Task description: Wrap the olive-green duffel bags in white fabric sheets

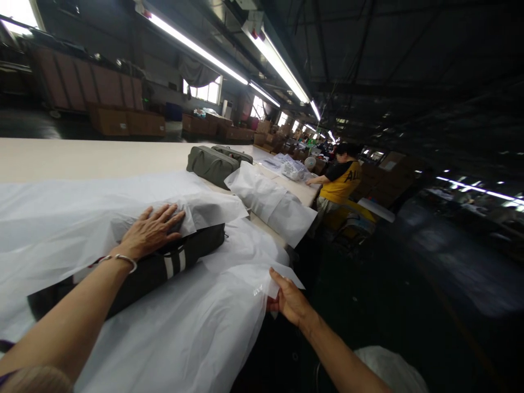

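A long dark green bag (143, 281) with white stripes lies on white sheeting near the table's front edge. White sheet (82, 213) partly covers its far side. My left hand (158, 232) rests flat on that covering, fingers spread, above the bag. At the right, my right hand (289, 297) pinches the edge of the near white sheet (192, 322) between thumb and fingers, by the table edge. Whether this sheet is thin paper or plastic, I cannot tell.
Two green bags (215, 165) stand farther along the table (61, 155). Beside them lies a white-wrapped bundle (272, 202). A person in a yellow and black shirt (341, 180) works at the table's far right. Cardboard boxes (126, 121) sit on the floor behind.
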`<state>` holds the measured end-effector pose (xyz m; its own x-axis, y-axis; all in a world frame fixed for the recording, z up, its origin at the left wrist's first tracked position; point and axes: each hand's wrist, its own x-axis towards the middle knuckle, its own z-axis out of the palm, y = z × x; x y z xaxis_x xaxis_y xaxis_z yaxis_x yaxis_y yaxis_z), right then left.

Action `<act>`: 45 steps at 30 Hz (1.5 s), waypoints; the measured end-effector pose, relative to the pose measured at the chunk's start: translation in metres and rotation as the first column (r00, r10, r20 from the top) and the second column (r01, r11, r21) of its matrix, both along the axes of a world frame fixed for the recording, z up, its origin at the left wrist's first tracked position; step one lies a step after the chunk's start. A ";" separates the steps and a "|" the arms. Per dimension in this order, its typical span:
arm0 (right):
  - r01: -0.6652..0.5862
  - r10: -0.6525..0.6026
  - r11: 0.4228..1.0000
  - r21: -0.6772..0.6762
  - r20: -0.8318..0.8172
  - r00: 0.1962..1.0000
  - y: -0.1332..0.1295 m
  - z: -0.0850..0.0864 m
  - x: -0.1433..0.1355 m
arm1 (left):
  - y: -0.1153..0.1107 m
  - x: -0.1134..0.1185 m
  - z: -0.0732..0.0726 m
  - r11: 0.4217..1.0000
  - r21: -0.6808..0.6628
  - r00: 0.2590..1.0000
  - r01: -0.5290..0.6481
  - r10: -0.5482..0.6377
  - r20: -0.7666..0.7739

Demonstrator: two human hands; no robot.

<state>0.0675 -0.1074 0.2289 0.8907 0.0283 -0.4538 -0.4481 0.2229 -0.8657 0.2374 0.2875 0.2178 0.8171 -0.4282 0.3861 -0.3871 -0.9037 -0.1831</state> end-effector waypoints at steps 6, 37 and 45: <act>-0.038 0.071 0.927 -0.373 0.074 0.995 -0.019 -0.010 -0.002 | 0.001 0.002 -0.003 1.000 0.015 1.000 -0.013 0.013 0.003; -0.002 0.017 0.963 0.269 -0.053 0.998 -0.009 -0.066 -0.083 | 0.002 0.004 0.000 0.996 0.076 0.999 0.036 -0.038 0.029; 0.399 -0.310 0.897 0.191 -0.371 0.875 0.001 -0.084 -0.079 | 0.005 0.003 -0.002 0.996 0.053 0.997 0.070 -0.071 0.025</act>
